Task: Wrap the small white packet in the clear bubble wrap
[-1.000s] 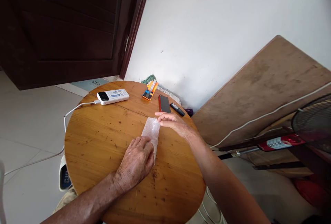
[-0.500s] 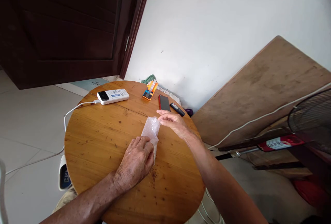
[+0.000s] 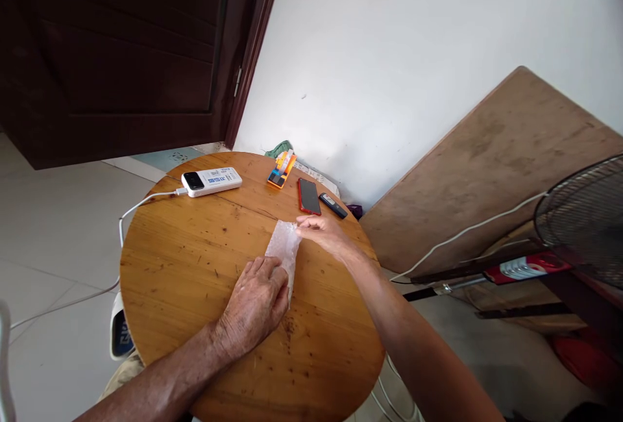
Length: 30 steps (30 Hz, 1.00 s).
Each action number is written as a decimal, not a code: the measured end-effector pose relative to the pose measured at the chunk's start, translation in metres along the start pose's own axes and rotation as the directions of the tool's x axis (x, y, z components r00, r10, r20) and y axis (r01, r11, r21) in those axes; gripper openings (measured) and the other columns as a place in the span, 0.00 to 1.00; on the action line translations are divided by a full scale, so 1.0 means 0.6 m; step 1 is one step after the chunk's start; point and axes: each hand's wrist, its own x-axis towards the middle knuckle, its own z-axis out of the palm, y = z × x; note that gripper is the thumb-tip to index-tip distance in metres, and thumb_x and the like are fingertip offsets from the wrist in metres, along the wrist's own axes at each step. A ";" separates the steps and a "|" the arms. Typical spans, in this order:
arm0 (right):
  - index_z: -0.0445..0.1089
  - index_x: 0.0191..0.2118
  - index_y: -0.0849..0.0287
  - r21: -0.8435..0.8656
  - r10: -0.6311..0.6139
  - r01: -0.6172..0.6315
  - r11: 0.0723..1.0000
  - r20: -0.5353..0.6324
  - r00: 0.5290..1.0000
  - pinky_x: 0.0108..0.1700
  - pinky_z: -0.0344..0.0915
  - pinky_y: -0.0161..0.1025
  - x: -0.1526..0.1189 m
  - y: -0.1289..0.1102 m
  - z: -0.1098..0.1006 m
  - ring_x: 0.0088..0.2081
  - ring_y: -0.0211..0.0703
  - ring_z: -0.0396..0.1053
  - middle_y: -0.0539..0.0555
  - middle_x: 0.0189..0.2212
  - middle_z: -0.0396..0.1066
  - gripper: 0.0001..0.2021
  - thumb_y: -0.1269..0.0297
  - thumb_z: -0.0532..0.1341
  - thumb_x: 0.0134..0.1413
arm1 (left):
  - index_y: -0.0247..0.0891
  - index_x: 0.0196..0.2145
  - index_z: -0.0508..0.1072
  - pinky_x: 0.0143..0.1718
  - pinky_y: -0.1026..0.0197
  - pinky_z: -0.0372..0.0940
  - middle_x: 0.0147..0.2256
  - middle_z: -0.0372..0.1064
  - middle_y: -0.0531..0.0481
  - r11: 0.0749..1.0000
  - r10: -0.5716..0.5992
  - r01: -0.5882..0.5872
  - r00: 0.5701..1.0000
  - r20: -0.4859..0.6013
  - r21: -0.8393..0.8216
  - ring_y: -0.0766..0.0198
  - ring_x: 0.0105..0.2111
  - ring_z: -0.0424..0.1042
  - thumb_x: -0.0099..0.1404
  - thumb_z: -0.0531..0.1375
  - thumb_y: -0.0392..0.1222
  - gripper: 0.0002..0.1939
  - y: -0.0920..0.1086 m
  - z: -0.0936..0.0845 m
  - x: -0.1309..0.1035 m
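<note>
A narrow strip of clear bubble wrap (image 3: 284,239) lies on the round wooden table (image 3: 185,279). My left hand (image 3: 260,302) rests over its near half, fingers curled and gripping it against the tabletop; the part under the palm is hidden. At the strip's far right corner, my right hand (image 3: 321,232) pinches the edge between thumb and fingers. Just beyond that hand are a red-edged phone (image 3: 309,196) and a small black device (image 3: 333,205).
A white power bank (image 3: 214,182) with a cable plugged in sits at the far left of the table. Near the back edge is an orange and blue package (image 3: 281,170). A fan (image 3: 584,227) and a leaning wooden board (image 3: 487,162) stand on the right.
My right hand has lowered slightly toward the table, its fingers closing on the corner. The far end of the bubble wrap now looks flatter and smoother. My left hand has stayed in place.
</note>
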 end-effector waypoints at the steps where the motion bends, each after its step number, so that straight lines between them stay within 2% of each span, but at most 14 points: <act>1: 0.76 0.27 0.55 0.026 -0.002 0.001 1.000 0.024 1.000 0.55 0.63 0.49 0.000 -0.002 0.001 0.52 0.54 0.71 0.54 0.51 0.75 0.07 0.58 0.67 0.48 | 0.38 0.33 0.72 0.47 0.50 0.69 0.46 0.73 0.44 1.000 0.000 0.000 1.000 0.000 0.001 0.53 0.45 0.70 0.63 0.56 0.31 0.06 0.000 0.000 0.000; 4: 0.77 0.32 0.53 0.148 -0.058 0.045 0.988 0.083 0.995 0.59 0.60 0.50 -0.003 -0.008 0.004 0.58 0.51 0.66 0.51 0.57 0.69 0.05 0.61 0.63 0.52 | 0.38 0.34 0.72 0.47 0.50 0.69 0.46 0.73 0.44 1.000 -0.003 0.003 1.000 0.011 0.004 0.54 0.44 0.70 0.64 0.55 0.31 0.07 0.002 0.000 0.001; 8: 0.76 0.31 0.52 0.210 -0.079 0.047 0.977 0.144 0.986 0.58 0.61 0.51 -0.002 -0.011 0.006 0.58 0.53 0.66 0.52 0.57 0.70 0.04 0.61 0.63 0.52 | 0.38 0.34 0.72 0.47 0.50 0.69 0.46 0.73 0.44 1.000 -0.004 0.004 1.000 0.013 0.009 0.54 0.44 0.70 0.63 0.56 0.31 0.07 0.002 -0.001 0.001; 10: 0.76 0.37 0.51 0.282 -0.088 0.067 0.957 0.064 0.994 0.58 0.61 0.51 0.001 -0.016 -0.005 0.58 0.52 0.66 0.53 0.57 0.70 0.08 0.61 0.65 0.50 | 0.38 0.34 0.72 0.47 0.50 0.69 0.46 0.73 0.44 1.000 -0.005 0.005 1.000 0.011 0.009 0.53 0.44 0.70 0.63 0.56 0.31 0.06 0.002 -0.002 0.001; 12: 0.74 0.45 0.51 0.383 -0.102 0.143 0.913 -0.126 0.987 0.59 0.61 0.50 0.003 -0.027 -0.028 0.58 0.51 0.66 0.53 0.56 0.71 0.17 0.61 0.67 0.46 | 0.38 0.34 0.72 0.47 0.50 0.69 0.46 0.72 0.44 1.000 -0.007 0.007 1.000 0.019 0.007 0.53 0.44 0.70 0.63 0.56 0.32 0.06 0.002 -0.002 0.001; 13: 0.73 0.46 0.50 0.408 -0.105 0.185 0.894 -0.211 0.972 0.59 0.61 0.50 0.003 -0.034 -0.042 0.59 0.50 0.66 0.52 0.57 0.70 0.18 0.61 0.67 0.45 | 0.38 0.34 0.72 0.47 0.50 0.69 0.46 0.72 0.44 1.000 -0.007 0.007 1.000 0.025 0.006 0.53 0.44 0.70 0.63 0.56 0.32 0.06 0.002 -0.002 0.001; 15: 0.74 0.43 0.50 0.361 -0.113 0.215 0.907 -0.284 0.952 0.60 0.60 0.49 0.001 -0.048 -0.069 0.59 0.49 0.65 0.51 0.56 0.71 0.15 0.60 0.67 0.46 | 0.38 0.34 0.72 0.48 0.50 0.69 0.46 0.72 0.44 1.000 -0.005 0.005 0.999 0.032 0.007 0.53 0.45 0.70 0.63 0.56 0.32 0.05 0.002 -0.002 0.000; 16: 0.75 0.41 0.52 0.302 -0.100 0.183 0.936 -0.269 0.958 0.60 0.60 0.49 -0.001 -0.053 -0.078 0.58 0.49 0.67 0.52 0.53 0.73 0.13 0.59 0.66 0.46 | 0.38 0.34 0.72 0.48 0.50 0.69 0.46 0.72 0.44 1.000 -0.004 0.004 0.999 0.031 0.008 0.53 0.45 0.70 0.63 0.57 0.32 0.05 0.002 -0.002 0.000; 18: 0.76 0.39 0.53 0.161 -0.057 0.084 0.983 -0.167 0.984 0.60 0.60 0.50 -0.006 -0.054 -0.083 0.55 0.50 0.69 0.52 0.49 0.75 0.12 0.59 0.66 0.47 | 0.38 0.33 0.72 0.48 0.49 0.69 0.46 0.72 0.43 1.000 -0.005 0.005 1.000 0.021 0.009 0.53 0.45 0.70 0.63 0.57 0.31 0.05 0.001 -0.001 0.000; 20: 0.77 0.41 0.52 0.009 0.015 -0.015 1.000 -0.038 0.999 0.59 0.60 0.49 -0.007 -0.041 -0.072 0.53 0.51 0.70 0.52 0.47 0.76 0.13 0.58 0.65 0.48 | 0.38 0.33 0.72 0.48 0.49 0.69 0.46 0.72 0.43 1.000 -0.003 0.003 1.000 0.014 0.007 0.53 0.45 0.70 0.63 0.57 0.31 0.05 0.000 0.000 -0.001; 22: 0.75 0.46 0.49 -0.105 0.084 -0.080 0.991 0.037 0.996 0.57 0.62 0.49 -0.002 -0.021 -0.052 0.51 0.51 0.71 0.51 0.48 0.76 0.15 0.57 0.64 0.50 | 0.38 0.34 0.72 0.48 0.49 0.69 0.46 0.72 0.43 1.000 0.001 -0.001 1.000 0.014 0.002 0.53 0.45 0.70 0.63 0.57 0.31 0.05 0.000 0.001 -0.001; 26: 0.73 0.47 0.43 -0.220 0.067 -0.048 0.974 0.081 0.994 0.58 0.61 0.46 0.019 0.008 -0.023 0.56 0.50 0.67 0.46 0.54 0.71 0.16 0.58 0.63 0.50 | 0.39 0.34 0.72 0.48 0.50 0.69 0.46 0.72 0.44 1.000 -0.008 0.008 1.000 0.011 -0.004 0.53 0.45 0.70 0.63 0.56 0.31 0.06 0.002 0.000 0.000; 30: 0.74 0.37 0.48 -0.239 0.064 -0.027 0.971 0.150 0.987 0.57 0.60 0.44 0.033 0.002 -0.013 0.56 0.50 0.66 0.44 0.57 0.69 0.08 0.58 0.62 0.49 | 0.38 0.33 0.72 0.49 0.48 0.68 0.52 0.71 0.43 1.000 -0.006 0.006 1.000 0.016 0.004 0.51 0.49 0.69 0.63 0.56 0.30 0.06 0.004 -0.006 0.001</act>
